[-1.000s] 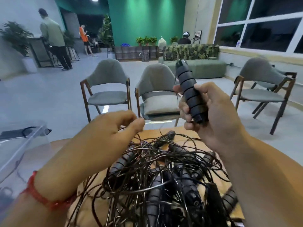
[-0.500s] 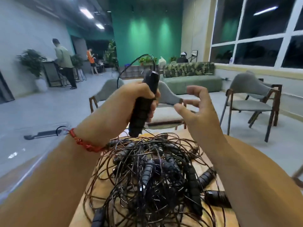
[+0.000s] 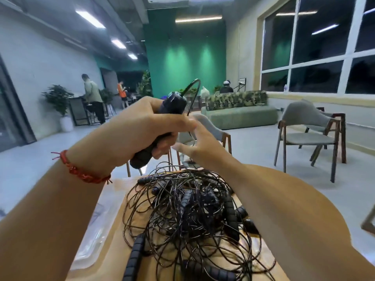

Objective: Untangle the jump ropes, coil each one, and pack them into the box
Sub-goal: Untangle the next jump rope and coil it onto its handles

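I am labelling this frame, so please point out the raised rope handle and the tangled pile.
raised rope handle (image 3: 172,104): head view, its upper end above the fingers.
tangled pile (image 3: 188,209): head view, its middle.

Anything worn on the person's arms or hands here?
No sleeves or gloves: both forearms are bare. A red knotted string bracelet with loose ends circles the wrist of the left hand. The right hand and its wrist wear nothing; no rings visible.

grey chairs (image 3: 308,130) stand on the floor by a green sofa (image 3: 239,116), potted plant (image 3: 58,102) at left, dark windows (image 3: 316,47) at right.
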Available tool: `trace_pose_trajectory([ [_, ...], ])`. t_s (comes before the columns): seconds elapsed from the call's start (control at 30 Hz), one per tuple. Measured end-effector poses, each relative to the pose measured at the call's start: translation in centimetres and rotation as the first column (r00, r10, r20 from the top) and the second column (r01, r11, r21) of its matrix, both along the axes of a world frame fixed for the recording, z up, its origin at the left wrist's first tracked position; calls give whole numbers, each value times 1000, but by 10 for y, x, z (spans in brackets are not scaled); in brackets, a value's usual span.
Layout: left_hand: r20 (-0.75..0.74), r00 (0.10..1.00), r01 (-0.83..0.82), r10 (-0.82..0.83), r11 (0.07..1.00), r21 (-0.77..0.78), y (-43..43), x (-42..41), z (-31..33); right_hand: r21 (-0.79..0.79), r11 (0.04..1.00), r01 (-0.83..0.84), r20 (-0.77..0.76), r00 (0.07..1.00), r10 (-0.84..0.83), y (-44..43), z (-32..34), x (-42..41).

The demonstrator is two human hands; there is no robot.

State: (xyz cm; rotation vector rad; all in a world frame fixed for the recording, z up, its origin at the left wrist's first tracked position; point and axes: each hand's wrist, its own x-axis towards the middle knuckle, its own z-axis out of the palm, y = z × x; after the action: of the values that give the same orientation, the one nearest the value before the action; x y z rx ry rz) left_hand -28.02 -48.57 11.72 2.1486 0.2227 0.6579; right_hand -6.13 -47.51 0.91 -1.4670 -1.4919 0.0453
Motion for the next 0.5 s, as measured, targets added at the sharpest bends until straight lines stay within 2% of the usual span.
trace_pose_trajectory([
  [0.1, 139, 988, -57, 64, 997, -52, 0, -11, 2, -86, 995, 52, 43, 998, -49, 6, 6, 8],
  [0.2, 396, 898, -90, 190, 962, -259, 15, -18, 5, -256, 955, 148, 118, 986, -121, 4, -4, 35],
  [0.3, 566, 769, -11, 297, 891, -453, 42, -29, 11, -366, 856, 365, 316, 914, -254, -2, -28, 79],
  [0.37, 572, 729, -25, 376, 850, -526, 66, -36, 10, -444, 765, 467, 337, 878, -340, -9, -42, 106],
  [0.43, 504, 741, -115, 443, 824, -555, 90, -33, 0, -456, 758, 466, 229, 885, -406, -18, -47, 121],
  [0.5, 393, 781, -244, 485, 817, -523, 107, -21, -15, -363, 842, 399, -17, 901, -434, -22, -39, 116],
])
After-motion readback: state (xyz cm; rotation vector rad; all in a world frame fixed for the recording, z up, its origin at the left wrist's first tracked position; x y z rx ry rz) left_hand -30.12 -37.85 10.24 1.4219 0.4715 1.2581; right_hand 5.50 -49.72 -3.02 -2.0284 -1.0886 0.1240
